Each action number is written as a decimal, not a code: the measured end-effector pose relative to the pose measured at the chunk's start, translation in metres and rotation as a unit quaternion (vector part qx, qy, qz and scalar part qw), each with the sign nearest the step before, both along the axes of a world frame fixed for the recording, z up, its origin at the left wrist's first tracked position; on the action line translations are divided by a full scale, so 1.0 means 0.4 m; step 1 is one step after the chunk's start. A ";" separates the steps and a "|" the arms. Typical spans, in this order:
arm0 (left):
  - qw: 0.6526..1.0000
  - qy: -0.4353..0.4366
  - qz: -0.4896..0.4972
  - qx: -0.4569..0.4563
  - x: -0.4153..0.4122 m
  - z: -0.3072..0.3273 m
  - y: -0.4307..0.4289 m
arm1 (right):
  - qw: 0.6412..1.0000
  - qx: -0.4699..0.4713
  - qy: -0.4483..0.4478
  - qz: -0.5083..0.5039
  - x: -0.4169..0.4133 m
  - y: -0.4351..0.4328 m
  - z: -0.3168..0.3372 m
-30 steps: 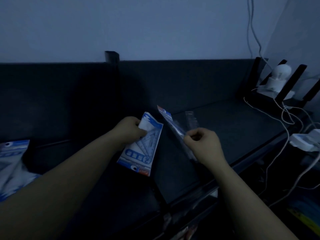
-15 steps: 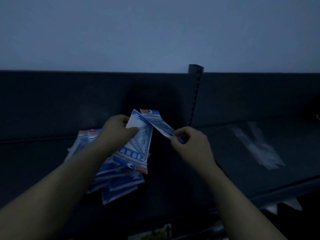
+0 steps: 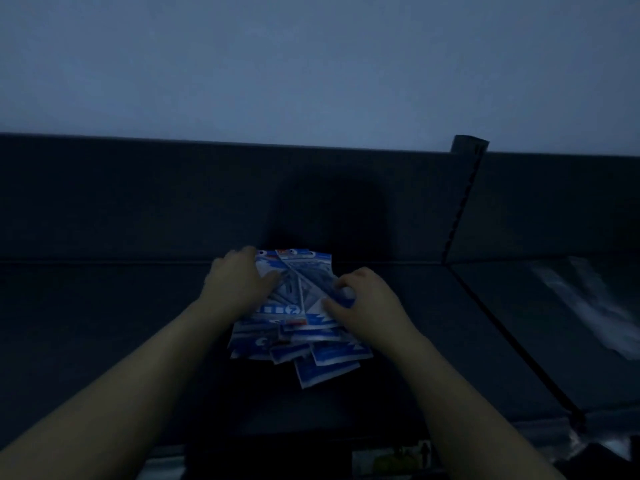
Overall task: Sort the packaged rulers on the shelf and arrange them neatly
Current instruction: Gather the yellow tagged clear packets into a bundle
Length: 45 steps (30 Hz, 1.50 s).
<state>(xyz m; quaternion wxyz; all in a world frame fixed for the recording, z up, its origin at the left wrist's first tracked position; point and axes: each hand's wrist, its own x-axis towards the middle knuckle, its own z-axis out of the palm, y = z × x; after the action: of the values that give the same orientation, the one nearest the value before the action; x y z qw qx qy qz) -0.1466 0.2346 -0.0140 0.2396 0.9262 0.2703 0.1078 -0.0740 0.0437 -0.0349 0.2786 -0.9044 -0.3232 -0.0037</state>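
A pile of packaged rulers [image 3: 300, 336] lies fanned near the back of the dark shelf [image 3: 104, 323]. The two packets held aloft half a second ago are now down on it. The left hand [image 3: 239, 282] presses flat on its top-left corner, while the right hand [image 3: 363, 303], fingers curled, pinches its right edge. Clear plastic wrap [image 3: 588, 306] lies beyond the upright post [image 3: 464, 202], at right.

dark shelf [image 3: 104, 323], ruler packets [image 3: 304, 341] piled, clear sleeve [image 3: 595, 306]
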 end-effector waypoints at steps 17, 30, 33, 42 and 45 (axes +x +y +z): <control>0.972 -0.023 -0.196 0.126 0.186 0.100 -0.335 | 0.985 0.011 -0.065 -0.158 0.136 -0.356 0.045; 0.942 0.034 -0.326 -0.073 0.516 0.020 -0.753 | 0.953 -0.091 0.054 -0.284 0.377 -0.800 0.025; 0.939 0.052 -0.326 -0.099 0.568 -0.014 -0.823 | 0.950 -0.126 0.072 -0.276 0.435 -0.856 -0.014; 0.936 0.052 -0.325 -0.127 0.648 -0.071 -0.939 | 0.977 -0.014 0.124 -0.174 0.430 -0.889 -0.038; 0.941 0.058 -0.319 -0.093 0.671 -0.081 -0.952 | 0.959 0.035 0.112 -0.259 0.428 -0.904 -0.012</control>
<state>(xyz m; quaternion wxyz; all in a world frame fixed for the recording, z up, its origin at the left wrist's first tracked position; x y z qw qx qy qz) 0.1218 -0.1463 -0.0463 0.3301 0.9422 -0.0175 -0.0539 0.0973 -0.3180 -0.0396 0.3344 -0.9413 -0.0442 0.0140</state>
